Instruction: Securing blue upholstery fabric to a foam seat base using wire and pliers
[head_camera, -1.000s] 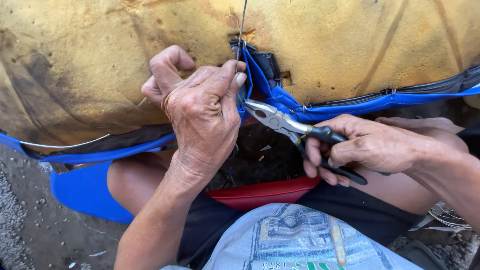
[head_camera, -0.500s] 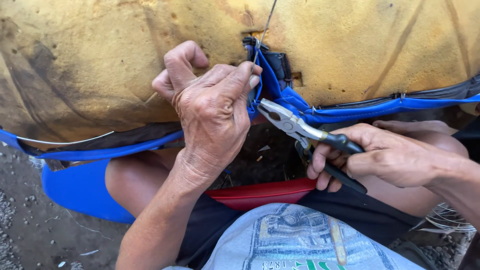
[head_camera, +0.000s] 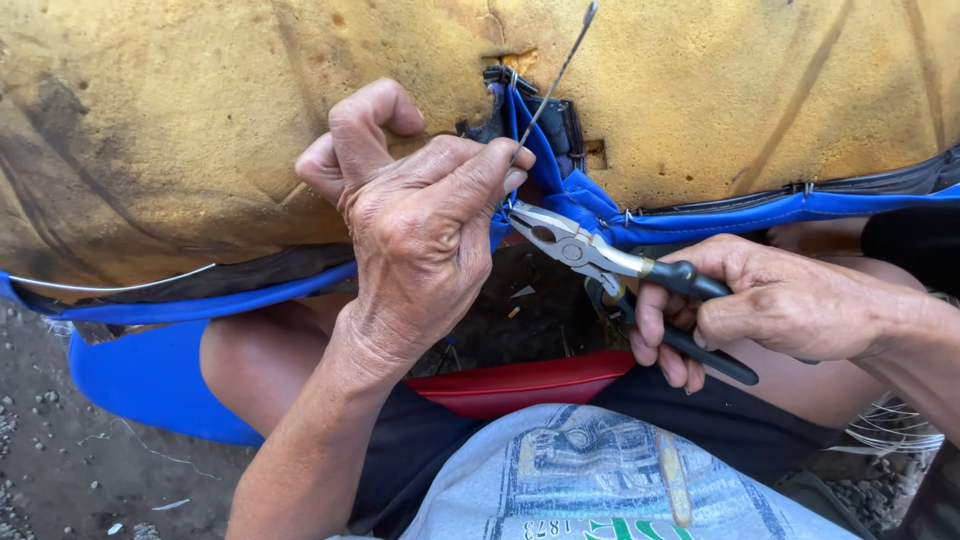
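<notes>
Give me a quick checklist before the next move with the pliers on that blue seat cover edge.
1. Left hand pinching thin metal wire at its lower end: ok.
2. Right hand gripping the black handles of the steel pliers: ok.
3. Plier jaws open: ok.
4. Jaws closed on wire: not ok.
5. Blue vinyl cover edge lying along yellow foam cushion: ok.
6. Wire threaded through the cover: cannot tell.

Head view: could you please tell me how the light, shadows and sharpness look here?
Head view: soft, even daylight with no harsh glare; the left hand and pliers are sharp; deep shadow sits under the blue edging behind the pliers; the wire tip looks slightly soft; the foam curves a little toward the frame edges, suggesting wide-lens distortion.
</notes>
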